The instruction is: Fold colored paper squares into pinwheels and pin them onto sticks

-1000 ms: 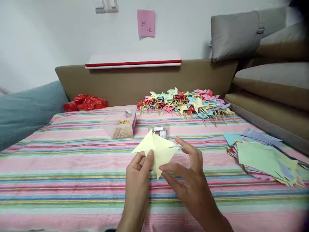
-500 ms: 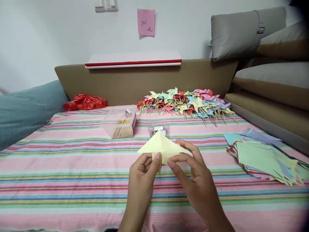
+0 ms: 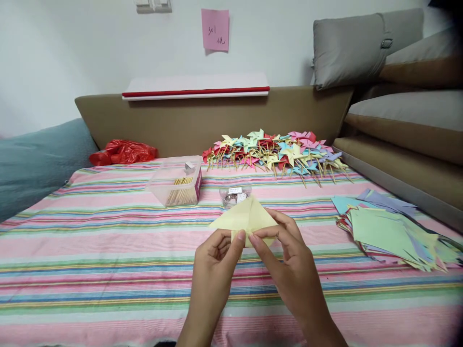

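A pale yellow sheet of paper, partly folded, is held up over the striped cloth between my two hands. My left hand pinches its lower edge with the thumb in front and the fingers curled behind. From the other side my right hand grips the same edge, thumb and index finger close to the left thumb. One corner of the paper points up and away from me. Just beyond it sits a small clear bag of dark metal bits, its near side partly covered by the paper.
A clear plastic box of wooden sticks stands left of centre. Many paper pinwheels on sticks lie heaped at the back. Cut coloured sheets are stacked at right. A red plastic bag lies at back left, and cushions rise at right.
The right thumb and fingers have closed in on the paper's lower edge, nearer the left thumb. The paper has turned slightly, its top corner shifting right. The camera view has moved a little.
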Demonstrator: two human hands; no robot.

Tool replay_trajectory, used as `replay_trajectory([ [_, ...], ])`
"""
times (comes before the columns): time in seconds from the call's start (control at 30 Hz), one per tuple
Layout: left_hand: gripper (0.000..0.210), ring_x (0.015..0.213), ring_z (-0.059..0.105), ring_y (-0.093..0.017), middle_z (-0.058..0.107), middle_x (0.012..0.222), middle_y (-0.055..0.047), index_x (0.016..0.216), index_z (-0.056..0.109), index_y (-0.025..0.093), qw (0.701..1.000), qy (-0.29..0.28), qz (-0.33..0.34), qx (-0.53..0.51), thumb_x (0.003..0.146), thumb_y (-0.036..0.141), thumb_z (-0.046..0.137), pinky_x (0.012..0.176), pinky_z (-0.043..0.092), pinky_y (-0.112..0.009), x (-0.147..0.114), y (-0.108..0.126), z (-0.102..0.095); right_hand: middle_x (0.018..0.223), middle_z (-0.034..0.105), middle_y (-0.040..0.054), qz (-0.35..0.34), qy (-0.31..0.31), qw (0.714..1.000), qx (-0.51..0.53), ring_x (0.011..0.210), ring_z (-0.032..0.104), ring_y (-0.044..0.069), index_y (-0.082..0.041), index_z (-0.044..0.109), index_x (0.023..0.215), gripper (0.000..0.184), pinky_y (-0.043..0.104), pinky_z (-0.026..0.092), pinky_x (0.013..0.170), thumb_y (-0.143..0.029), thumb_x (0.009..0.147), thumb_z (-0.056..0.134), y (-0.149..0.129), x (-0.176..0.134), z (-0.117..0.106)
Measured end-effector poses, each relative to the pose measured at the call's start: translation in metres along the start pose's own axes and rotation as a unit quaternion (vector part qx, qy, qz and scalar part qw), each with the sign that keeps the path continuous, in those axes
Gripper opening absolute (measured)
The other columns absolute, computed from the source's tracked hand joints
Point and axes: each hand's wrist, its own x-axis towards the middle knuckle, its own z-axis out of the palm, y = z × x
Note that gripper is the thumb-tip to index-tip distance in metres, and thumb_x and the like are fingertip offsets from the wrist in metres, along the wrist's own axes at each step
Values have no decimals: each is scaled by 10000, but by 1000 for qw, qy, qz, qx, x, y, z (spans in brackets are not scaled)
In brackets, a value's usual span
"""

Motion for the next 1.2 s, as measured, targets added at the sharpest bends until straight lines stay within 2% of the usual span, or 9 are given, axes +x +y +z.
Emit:
replay_trajectory([
  [0.2,220,769,615,-140,704,773,-9,821,712,187,1000,-2,6,13,897,393,713,707,474,-215,-1,-2,0,1328,556,51,-4,3,1000,13,1308,521,285,-280,723,812,120,480,418,1068,-390,861,724,1,0,2],
  [0.37,248,752,609,-142,673,734,-3,785,692,182,1000,0,10,28,894,404,710,684,464,-219,-1,-3,0,1295,578,64,-10,13,1000,25,1261,559,284,-264,721,802,136,476,435,1064,-390,850,736,2,1,3],
  [0.57,286,709,585,-145,641,706,-3,757,677,174,999,2,9,42,885,428,708,668,468,-234,-1,-2,-1,1311,574,71,-7,9,1000,24,1286,541,293,-263,744,802,148,474,441,1056,-402,853,737,-1,0,3],
  [0.73,280,786,641,-190,699,758,-34,771,690,176,999,6,-7,41,868,436,723,704,492,-261,0,-1,0,1342,569,80,3,6,1000,27,1309,524,308,-263,751,805,160,514,408,1097,-417,848,742,0,1,1],
  [0.93,258,699,596,-158,642,696,-4,775,705,190,999,-1,7,52,884,424,710,650,458,-240,-2,2,-2,1341,563,91,18,0,999,44,1284,549,318,-240,733,795,184,525,411,1098,-418,837,754,1,0,3],
  [1.03,267,634,539,-141,554,619,22,731,683,196,998,8,24,59,884,413,712,630,445,-236,-3,3,-1,1376,561,90,42,15,995,95,1266,569,309,-250,652,929,244,504,458,1048,-407,801,788,-2,-1,7],
  [1.13,284,598,498,-133,533,604,25,698,667,192,997,31,33,59,875,408,721,621,441,-239,-4,4,0,1393,578,97,72,37,982,172,1233,595,287,-287,537,1160,519,450,523,967,-390,749,836,-5,1,7],
  [1.2,283,601,499,-134,549,613,20,714,674,190,997,29,32,63,881,416,711,625,442,-242,-4,3,-1,1377,606,102,115,18,974,193,1206,612,289,-287,539,1241,585,419,550,915,-445,755,824,-7,3,3],
])
